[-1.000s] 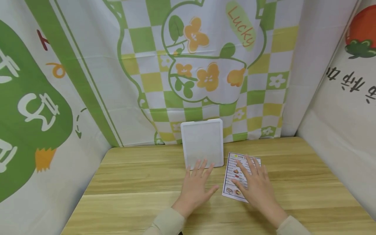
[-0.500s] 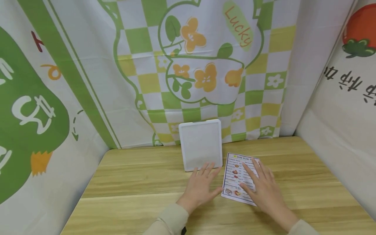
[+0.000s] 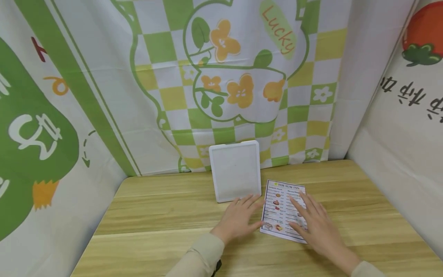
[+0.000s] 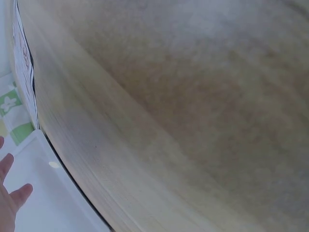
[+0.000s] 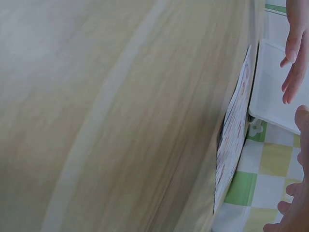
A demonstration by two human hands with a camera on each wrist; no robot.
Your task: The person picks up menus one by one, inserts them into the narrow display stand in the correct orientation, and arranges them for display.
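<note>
A printed menu sheet [image 3: 277,209] headed "DIM SUM INN" lies flat on the wooden table. My right hand [image 3: 320,227] hovers over its right part with fingers spread, hiding some of the print. To the left, my left hand [image 3: 238,219] is held palm down with spread fingers, its thumb near the sheet's left edge. Behind the left hand a white rectangular tray [image 3: 235,169] stands upright against the back cloth. In the right wrist view both hands are apart from the table and the menu sheet [image 5: 234,125]; neither holds anything.
The wooden table [image 3: 155,215] reaches back to a green-and-yellow checked cloth [image 3: 173,98] with flowers and the word "Lucky". Printed white cloths hang on the left [image 3: 86,215] and right [image 3: 398,146] sides.
Both hands have shifted to the right and slightly toward the person, uncovering more of the tray's lower edge and the menu's heading. The camera view has turned slightly. Tray and menu stay in place.
</note>
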